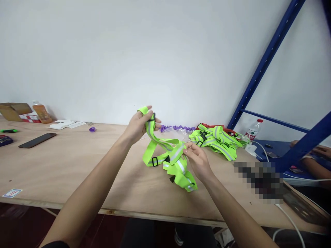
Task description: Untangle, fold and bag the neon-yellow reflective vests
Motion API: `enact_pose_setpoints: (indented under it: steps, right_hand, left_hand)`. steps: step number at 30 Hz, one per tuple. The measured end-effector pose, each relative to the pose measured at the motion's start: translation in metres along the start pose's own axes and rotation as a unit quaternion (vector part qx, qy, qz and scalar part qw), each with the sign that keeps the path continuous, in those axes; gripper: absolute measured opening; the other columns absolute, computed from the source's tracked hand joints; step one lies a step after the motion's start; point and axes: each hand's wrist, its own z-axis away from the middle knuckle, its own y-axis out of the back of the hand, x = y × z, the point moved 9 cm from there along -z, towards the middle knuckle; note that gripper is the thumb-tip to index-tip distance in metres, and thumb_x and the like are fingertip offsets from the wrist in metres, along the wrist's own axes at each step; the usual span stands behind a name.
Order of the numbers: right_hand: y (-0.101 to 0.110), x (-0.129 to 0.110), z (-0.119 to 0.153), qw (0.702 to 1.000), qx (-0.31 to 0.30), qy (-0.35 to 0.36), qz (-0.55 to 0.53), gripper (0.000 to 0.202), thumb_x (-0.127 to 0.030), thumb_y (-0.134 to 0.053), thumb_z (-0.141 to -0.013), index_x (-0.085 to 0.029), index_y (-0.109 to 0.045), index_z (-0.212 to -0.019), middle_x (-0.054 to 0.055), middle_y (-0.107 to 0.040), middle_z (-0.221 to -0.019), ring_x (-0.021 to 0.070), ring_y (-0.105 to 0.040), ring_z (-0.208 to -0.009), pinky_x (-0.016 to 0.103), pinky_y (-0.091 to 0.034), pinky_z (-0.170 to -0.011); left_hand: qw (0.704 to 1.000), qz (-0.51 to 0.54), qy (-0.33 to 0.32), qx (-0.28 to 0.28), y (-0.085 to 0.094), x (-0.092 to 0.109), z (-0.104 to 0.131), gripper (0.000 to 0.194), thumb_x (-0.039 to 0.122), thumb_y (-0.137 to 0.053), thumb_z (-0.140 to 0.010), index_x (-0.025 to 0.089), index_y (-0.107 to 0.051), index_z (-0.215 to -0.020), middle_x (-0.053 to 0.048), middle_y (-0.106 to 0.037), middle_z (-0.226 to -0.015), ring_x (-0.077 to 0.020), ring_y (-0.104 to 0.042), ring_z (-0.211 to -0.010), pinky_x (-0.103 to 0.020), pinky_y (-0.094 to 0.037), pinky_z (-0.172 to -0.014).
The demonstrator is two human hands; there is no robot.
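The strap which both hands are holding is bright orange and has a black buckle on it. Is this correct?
Only the colour is wrong: the head view shows the strap as bright yellow-green. It does have a black buckle, and the left hand and right hand both hold it.

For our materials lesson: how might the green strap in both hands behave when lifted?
The green strap is likely floppy: it droops in curves from the left hand. Overlapping folds suggest it may tangle.
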Motion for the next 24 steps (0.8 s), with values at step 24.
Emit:
enact_pose_setpoints:
  steps: [24]
  right_hand:
    - [-0.031,0.008,-0.033,0.964,-0.141,0.068,0.217,0.031,-0.027,-0.064,-0.086,-0.027,-0.063,-0.118,0.005,-0.066,-0.119,0.0244,-0.06,-0.112,0.039,-0.048,-0.096]
  left_hand:
    - [0.973,-0.145,0.133,-0.123,-0.025,-0.12,0.033,0.044,0.058,-0.072,-0.079,0.016,-0.066,-0.068,0.0,-0.054,-0.057,-0.0152,-0.051,-0.055,-0.027,-0.04,-0.053]
